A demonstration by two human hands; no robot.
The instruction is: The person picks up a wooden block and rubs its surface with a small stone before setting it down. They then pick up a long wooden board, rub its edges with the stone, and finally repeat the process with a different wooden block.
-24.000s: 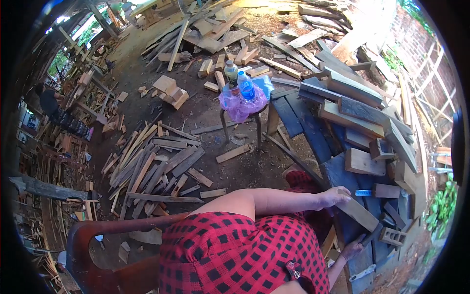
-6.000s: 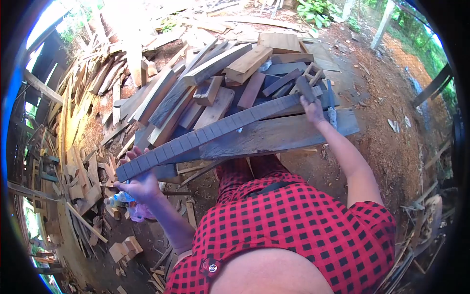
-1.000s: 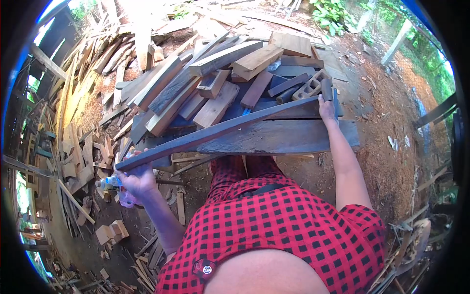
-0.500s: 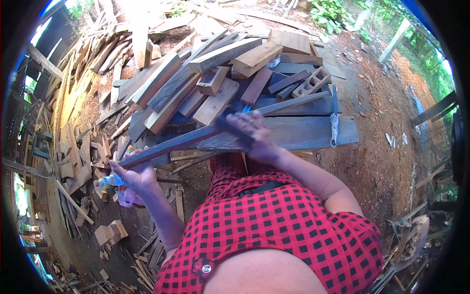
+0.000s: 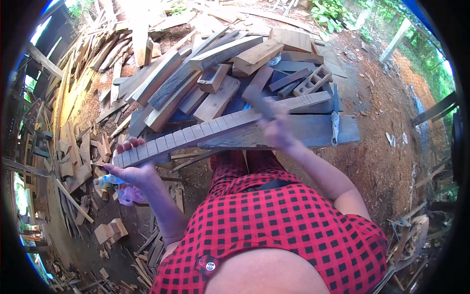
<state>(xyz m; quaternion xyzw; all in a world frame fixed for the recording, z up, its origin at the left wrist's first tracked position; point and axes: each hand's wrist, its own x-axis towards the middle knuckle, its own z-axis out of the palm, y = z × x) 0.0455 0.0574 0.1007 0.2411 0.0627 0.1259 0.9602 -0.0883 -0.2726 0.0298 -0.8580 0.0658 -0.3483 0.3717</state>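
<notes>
A long wooden strip (image 5: pixel 196 132) with evenly spaced dark lines across its upper face slants over the front of the workbench. Its left end rests in my left hand (image 5: pixel 133 169), fingers curled behind it and thumb along the near side. My right hand (image 5: pixel 278 128), smeared by motion, grips a dark block (image 5: pixel 259 102) that overlaps the strip right of its middle; the block's exact kind I cannot tell. Past the strip's right end lies a long narrow tool with a pale handle (image 5: pixel 335 127), on the plank (image 5: pixel 313 130) at the bench's front edge.
Wooden beams and offcuts (image 5: pixel 215 98) are heaped behind the strip. Among them sits a block with square holes (image 5: pixel 313 81). Scrap wood (image 5: pixel 76 157) and a plastic bottle (image 5: pixel 113 179) with a purple bag (image 5: pixel 129 194) lie at left. Sawdust covers the ground (image 5: pixel 377 161) at right.
The strip has turned, so its lined face now shows instead of a plain dark side. My right hand and the block have moved right along it; my left hand has turned palm-up beneath the end.
</notes>
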